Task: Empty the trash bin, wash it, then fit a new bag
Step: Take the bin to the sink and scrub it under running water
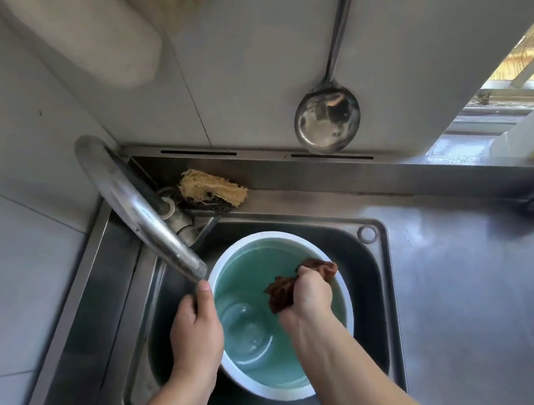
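The trash bin [280,312] stood inside the sink [386,255]: light, rigid, probably wet-slick; best held at the rim. The left hand [198,327] gripped that rim. The right hand [309,295] clutched a brown rag [281,293].

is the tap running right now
Cannot tell for sure, but no stream shows below the faucet spout. The bin in the sink holds only a shallow pool at the bottom.

Two bare forearms, no sleeves, short fingernails
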Demonstrator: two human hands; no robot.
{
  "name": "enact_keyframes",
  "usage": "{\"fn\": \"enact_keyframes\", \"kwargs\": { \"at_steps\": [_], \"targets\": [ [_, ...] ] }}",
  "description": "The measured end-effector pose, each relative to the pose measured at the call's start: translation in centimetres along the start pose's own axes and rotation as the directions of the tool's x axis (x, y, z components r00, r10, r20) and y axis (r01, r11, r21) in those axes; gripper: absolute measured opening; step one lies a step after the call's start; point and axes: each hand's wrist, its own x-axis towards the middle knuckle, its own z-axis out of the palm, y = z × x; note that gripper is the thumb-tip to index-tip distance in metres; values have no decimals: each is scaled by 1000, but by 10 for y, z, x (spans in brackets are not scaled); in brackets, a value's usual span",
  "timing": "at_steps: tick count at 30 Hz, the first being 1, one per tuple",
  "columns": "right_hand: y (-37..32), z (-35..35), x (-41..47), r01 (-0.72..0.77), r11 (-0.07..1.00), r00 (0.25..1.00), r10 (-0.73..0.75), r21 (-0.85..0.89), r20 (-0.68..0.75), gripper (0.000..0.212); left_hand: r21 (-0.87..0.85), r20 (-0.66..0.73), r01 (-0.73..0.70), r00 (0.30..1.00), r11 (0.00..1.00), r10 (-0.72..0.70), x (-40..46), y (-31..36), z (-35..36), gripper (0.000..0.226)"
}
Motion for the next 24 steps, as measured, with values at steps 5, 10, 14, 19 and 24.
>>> {"fn": "enact_keyframes", "kwargs": {
  "at_steps": [5,10,14,19,24],
  "targets": [
    [2,58,6,-65,971,997,52,229,62,67,-41,7,21,1000,999,-20,0,1,2,36],
    [7,80,5,-150,920,988,126,363,90,98,8,17,-11,1000,1000,11,2,-4,0,43],
    [18,89,2,-115,984,993,109,136,51,96,23,56,-16,998,1000,15,1,-4,-2,45],
    [30,99,-1,7,959,1000,0,-283,25,80,44,105,-58,993,997,53,-5,-1,-2,40],
    [46,80,-16,113,857,974,3,-502,225,76,65,78,-127,990,990,122,-2,3,-2,40]
  ]
}}
